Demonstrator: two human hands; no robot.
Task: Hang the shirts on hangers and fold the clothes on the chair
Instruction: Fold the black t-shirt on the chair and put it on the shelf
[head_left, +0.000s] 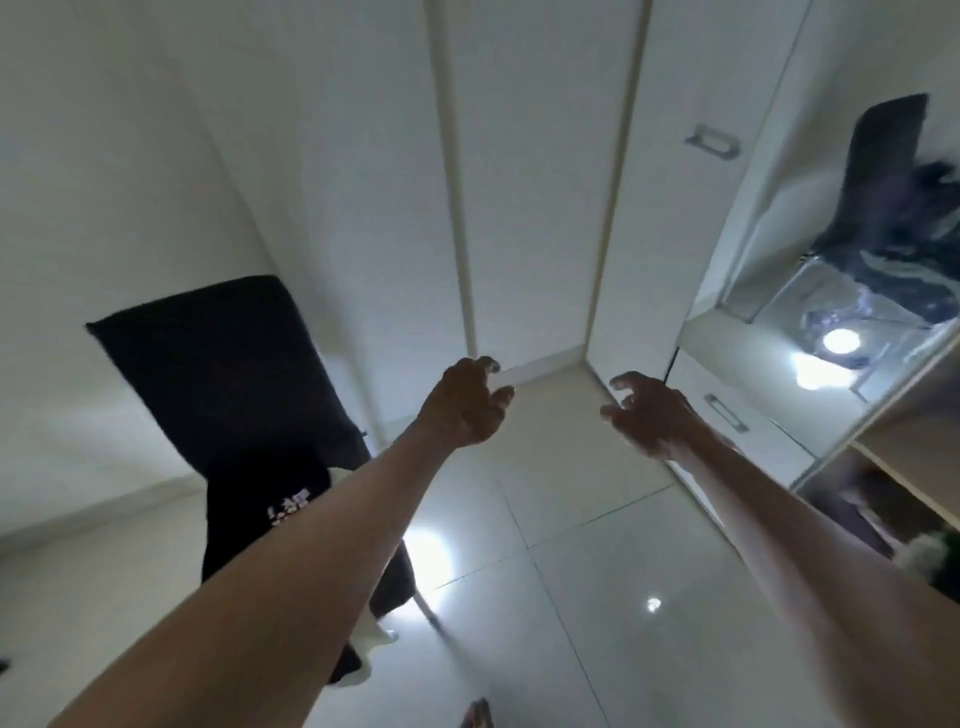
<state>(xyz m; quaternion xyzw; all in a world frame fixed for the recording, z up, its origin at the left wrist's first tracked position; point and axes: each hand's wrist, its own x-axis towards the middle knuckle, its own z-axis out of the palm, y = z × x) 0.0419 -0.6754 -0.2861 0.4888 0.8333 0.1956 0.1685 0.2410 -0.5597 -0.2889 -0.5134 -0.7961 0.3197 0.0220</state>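
A chair at the left is draped in dark clothes (223, 374), and a black shirt with white print (265, 499) hangs down its front. Both my arms stretch forward over the tiled floor. My left hand (467, 402) hovers in the air to the right of the chair, fingers loosely curled, holding nothing. My right hand (649, 410) is out in front of the wardrobe, fingers spread and bent, also empty. Neither hand touches any garment. No hanger is in sight.
White wardrobe doors (530, 208) stand straight ahead with a metal handle (712, 140). A mirrored panel (852, 291) at the right reflects a dark shape and a lamp. Open shelves (898, 483) sit at the lower right. The glossy tiled floor (571, 571) lies below.
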